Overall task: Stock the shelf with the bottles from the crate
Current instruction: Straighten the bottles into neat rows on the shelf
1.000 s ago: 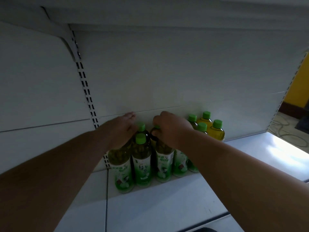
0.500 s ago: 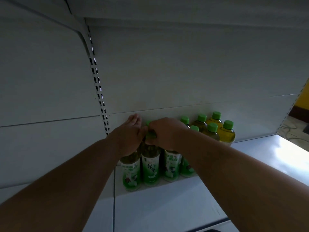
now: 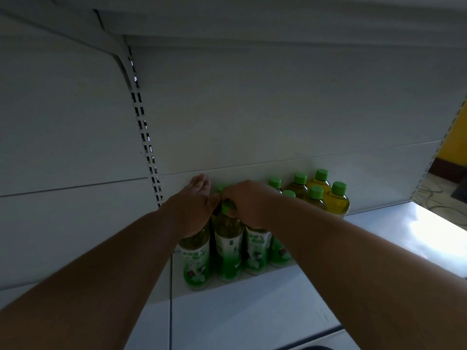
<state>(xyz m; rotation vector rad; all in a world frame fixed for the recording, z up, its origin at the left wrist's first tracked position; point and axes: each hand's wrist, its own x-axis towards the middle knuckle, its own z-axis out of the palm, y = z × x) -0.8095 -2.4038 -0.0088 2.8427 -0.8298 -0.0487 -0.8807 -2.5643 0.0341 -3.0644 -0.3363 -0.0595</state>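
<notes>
Bottles [image 3: 228, 248] of green tea, green-capped, standing upright in a tight cluster at the back left corner of the shelf [image 3: 252, 314], just right of the slotted upright [image 3: 149, 152].

Front rank: four labelled bottles side by side, long axes vertical, bases on the shelf board. The second from the upright is the one in hand.

Right hand [image 3: 249, 200]: sits on top of this bottle, fingers curled down round its cap [image 3: 227, 207] and neck. The cap lies directly under the fingers. Nearer hand to the piece.

Left hand [image 3: 194, 205]: between the upright and the right hand, fingers straight and together, not gripping; the palm lies flat against the shoulders of the leftmost bottles. The thumb appears to touch the right hand, though contact is hard to confirm.

Judgement: the bottle looks seated; what remains is to release and lift straight up along its axis, since any sideways pull would tip it into its neighbours.

Further from the upright: a second group of yellow-tinted bottles [image 3: 336, 203], caps clear, close beside the right forearm [image 3: 353, 248].

Beyond these, bare shelf board, brightly lit at its far end. Back panel [image 3: 278, 109] directly behind all bottles. Upper shelf [image 3: 252, 21] overhead. Crate not in view.
</notes>
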